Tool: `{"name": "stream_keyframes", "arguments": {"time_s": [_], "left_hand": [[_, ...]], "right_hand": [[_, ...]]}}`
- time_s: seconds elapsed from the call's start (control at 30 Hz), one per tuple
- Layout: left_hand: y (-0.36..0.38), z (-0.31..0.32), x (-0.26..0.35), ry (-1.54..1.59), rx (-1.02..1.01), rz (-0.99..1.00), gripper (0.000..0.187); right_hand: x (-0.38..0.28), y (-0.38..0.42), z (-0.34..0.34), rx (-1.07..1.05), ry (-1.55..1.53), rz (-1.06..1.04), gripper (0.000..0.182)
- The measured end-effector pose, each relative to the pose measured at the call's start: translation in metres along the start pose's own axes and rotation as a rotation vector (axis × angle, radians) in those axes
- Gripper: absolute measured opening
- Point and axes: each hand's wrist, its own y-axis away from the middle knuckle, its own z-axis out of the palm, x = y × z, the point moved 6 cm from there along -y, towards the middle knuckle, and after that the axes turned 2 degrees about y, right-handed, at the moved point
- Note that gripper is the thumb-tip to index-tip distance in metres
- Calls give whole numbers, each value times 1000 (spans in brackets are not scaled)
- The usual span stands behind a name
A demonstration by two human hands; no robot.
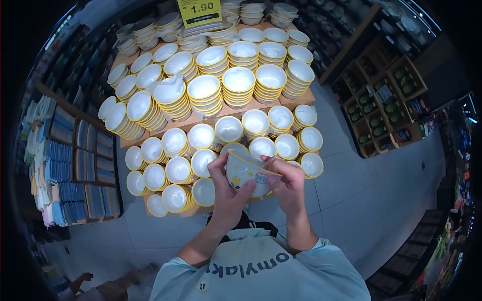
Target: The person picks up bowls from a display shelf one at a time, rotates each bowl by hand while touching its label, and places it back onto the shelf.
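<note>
A white bowl point(241, 168) with a yellow rim and a small flower print is tilted on its side in front of my chest. My left hand point(228, 193) grips it from the left, thumb across the outer wall. On the other side my right hand point(286, 180) pinches it near a white and red label point(261, 177). Stacks of matching bowls stand just beyond, such as a stack point(228, 129) behind the held one and another point(204, 192) left of my left hand.
A wooden tiered display point(296, 100) carries several bowl stacks, with a yellow price sign point(200, 12) at the back. Folded textiles fill a shelf point(78, 145) at left. A wooden rack of jars point(381, 100) stands at right. Another person's arm point(80, 282) shows at lower left.
</note>
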Motion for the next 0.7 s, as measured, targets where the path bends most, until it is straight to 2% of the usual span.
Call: {"name": "stream_keyframes", "arguments": {"time_s": [0.27, 0.37, 0.43, 0.57, 0.63, 0.7], "left_hand": [[0, -26, -14, 34, 21, -46, 74], [-3, -42, -23, 178, 13, -30, 73], [-6, -49, -28, 376, 91, -145, 77], [-5, -65, -16, 194, 100, -61, 81], [-5, -77, -17, 158, 119, -155, 83], [-5, -94, -17, 166, 117, -140, 83]], "right_hand": [[0, -1, 18, -10, 49, -23, 16], [-8, -2, 34, -27, 112, -111, 15], [-14, -2, 47, 34, 234, -170, 13], [-15, 3, 81, 27, 392, -209, 16], [-21, 3, 98, 13, 434, -220, 16], [-20, 3, 111, -16, 457, -195, 15]]}}
